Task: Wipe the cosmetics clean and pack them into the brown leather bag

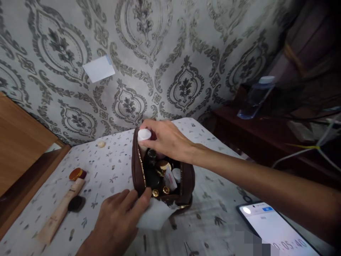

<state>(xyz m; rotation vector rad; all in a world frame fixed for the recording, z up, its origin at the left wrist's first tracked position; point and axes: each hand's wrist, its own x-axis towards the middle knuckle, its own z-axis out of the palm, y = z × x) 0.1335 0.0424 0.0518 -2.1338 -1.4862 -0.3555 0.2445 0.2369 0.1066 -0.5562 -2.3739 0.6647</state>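
Note:
A brown zippered pouch stands unzipped on the patterned cloth, packed with small cosmetics. My right hand reaches over its far end, thumb and fingers closed around a white-capped bottle at the far left corner. Most of that bottle is hidden by the pouch and hand. At the near left corner, my left hand grips the pouch's edge, its fingers bent. A white tissue-like sheet hangs beside the left thumb. Inside the pouch lie a dark bottle, a white packet and gold-coloured caps.
Left on the cloth lie a beige tube, a round black item, an orange-topped jar and a small cream-coloured piece. A phone lies at the right front. A clear bottle stands on a dark red table.

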